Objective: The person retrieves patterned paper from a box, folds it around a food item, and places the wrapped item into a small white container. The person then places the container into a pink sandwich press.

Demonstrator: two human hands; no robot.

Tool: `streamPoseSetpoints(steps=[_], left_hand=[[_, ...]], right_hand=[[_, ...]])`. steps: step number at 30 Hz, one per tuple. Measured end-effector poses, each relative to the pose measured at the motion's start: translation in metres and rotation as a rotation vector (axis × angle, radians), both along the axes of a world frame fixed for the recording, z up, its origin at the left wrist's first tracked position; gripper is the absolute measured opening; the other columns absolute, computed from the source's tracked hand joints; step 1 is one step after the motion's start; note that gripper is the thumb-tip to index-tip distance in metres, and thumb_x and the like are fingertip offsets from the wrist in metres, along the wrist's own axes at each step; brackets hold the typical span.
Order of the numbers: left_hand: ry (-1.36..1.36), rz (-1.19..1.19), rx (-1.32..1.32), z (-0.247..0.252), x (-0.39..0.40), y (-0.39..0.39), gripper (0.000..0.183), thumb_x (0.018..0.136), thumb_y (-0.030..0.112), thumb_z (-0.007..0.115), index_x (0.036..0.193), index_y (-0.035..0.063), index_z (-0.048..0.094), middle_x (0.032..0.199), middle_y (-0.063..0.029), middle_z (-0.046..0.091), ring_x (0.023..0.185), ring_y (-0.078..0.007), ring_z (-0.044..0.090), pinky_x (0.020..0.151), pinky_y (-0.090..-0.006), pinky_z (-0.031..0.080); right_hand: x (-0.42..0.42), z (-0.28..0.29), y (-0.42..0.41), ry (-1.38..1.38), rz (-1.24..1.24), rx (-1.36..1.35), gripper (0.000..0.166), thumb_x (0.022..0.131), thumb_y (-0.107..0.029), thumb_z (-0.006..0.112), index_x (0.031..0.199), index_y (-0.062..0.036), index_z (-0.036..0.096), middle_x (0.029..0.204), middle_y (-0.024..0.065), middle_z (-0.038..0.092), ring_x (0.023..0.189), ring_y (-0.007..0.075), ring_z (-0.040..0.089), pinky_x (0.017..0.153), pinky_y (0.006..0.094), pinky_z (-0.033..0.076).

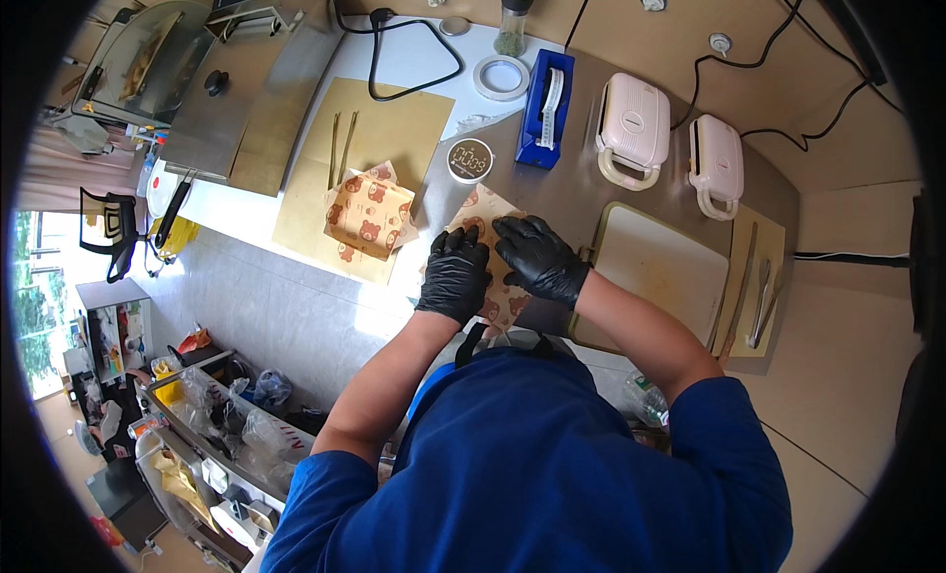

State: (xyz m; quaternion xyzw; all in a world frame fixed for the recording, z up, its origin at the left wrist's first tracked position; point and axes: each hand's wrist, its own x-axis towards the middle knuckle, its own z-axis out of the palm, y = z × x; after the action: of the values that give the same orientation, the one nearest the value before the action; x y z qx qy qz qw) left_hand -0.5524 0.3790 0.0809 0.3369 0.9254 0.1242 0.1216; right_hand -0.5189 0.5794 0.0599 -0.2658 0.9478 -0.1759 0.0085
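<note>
Both hands wear black gloves. My left hand lies on the left side of a bear-print paper sheet, and my right hand presses on its right side, fingers pointing left. Whether the paper wraps something beneath the palms is hidden. Left of the hands, a folded bear-print paper box rests on a brown paper mat. Behind the box lie metal tongs. A round digital timer stands just beyond the hands.
A blue tape dispenser and two pink sandwich makers stand farther back. At the right are a cutting board and more tongs. A metal griddle with a black-handled pan or lid occupies the left.
</note>
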Motion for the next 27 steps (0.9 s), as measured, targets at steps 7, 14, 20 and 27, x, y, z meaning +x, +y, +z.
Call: streamPoseSetpoints(steps=[7,14,20,27], left_hand=[[0.025,-0.017,0.005,0.002,0.004,0.002,0.040,0.075,0.023,0.079,0.108,0.0045,0.065,0.138,-0.0199,0.057,0.131,-0.0358,0.049,0.113,-0.0485,0.032],[0.017,-0.011,-0.031,0.000,0.007,0.003,0.038,0.075,0.022,0.078,0.107,0.0049,0.066,0.139,-0.0193,0.057,0.131,-0.0353,0.049,0.113,-0.0484,0.032],[0.034,-0.014,-0.043,-0.007,0.005,0.003,0.036,0.077,0.022,0.076,0.107,0.0056,0.066,0.138,-0.0198,0.057,0.131,-0.0359,0.048,0.113,-0.0496,0.032],[0.042,-0.015,-0.052,-0.006,0.009,0.004,0.034,0.078,0.022,0.073,0.106,0.0056,0.066,0.138,-0.0198,0.057,0.131,-0.0354,0.048,0.113,-0.0492,0.030]], right_hand=[[-0.001,0.000,-0.002,-0.007,-0.018,0.012,0.062,0.063,-0.025,0.086,0.116,-0.0018,0.064,0.138,0.0230,0.056,0.134,0.0356,0.049,0.112,0.0502,0.035],[-0.001,0.001,-0.001,0.037,-0.010,0.003,0.061,0.063,-0.026,0.087,0.115,-0.0022,0.065,0.138,0.0231,0.057,0.133,0.0356,0.050,0.112,0.0500,0.035],[-0.002,0.000,-0.001,0.029,-0.006,0.014,0.060,0.064,-0.026,0.087,0.115,-0.0027,0.065,0.137,0.0230,0.057,0.133,0.0354,0.050,0.112,0.0498,0.035],[-0.001,0.000,-0.002,0.034,-0.013,0.002,0.060,0.064,-0.025,0.087,0.116,-0.0031,0.064,0.138,0.0227,0.057,0.134,0.0353,0.050,0.111,0.0499,0.035]])
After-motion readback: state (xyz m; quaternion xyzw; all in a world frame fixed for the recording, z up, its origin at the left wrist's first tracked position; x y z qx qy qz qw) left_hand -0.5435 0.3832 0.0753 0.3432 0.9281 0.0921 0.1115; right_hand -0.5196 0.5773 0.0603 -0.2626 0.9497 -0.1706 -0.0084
